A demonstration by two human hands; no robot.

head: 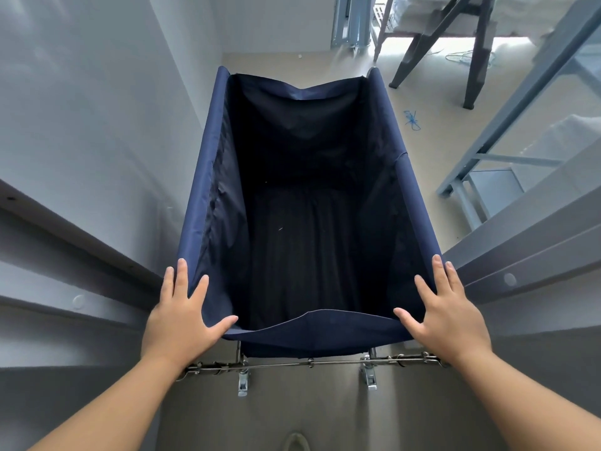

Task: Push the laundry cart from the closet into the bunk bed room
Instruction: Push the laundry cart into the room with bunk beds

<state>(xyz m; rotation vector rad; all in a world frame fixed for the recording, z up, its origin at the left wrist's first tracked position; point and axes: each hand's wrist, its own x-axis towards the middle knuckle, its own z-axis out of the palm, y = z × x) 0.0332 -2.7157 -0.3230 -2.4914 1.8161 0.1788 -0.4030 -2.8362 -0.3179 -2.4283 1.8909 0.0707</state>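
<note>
Empty laundry cart (211, 177), soft fabric on a wheeled frame, likely light: left hand (182, 317) and right hand (445, 315) spread flat on its near corners.

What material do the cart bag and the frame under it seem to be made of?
Cart bag: woven navy fabric, likely nylon or polyester; it sags, creases and shows stitched hems with a slight sheen.
Frame: bare metal, probably steel, shiny silver with bolts and bright reflections.
Both hands rest flat on the near corners.
</note>
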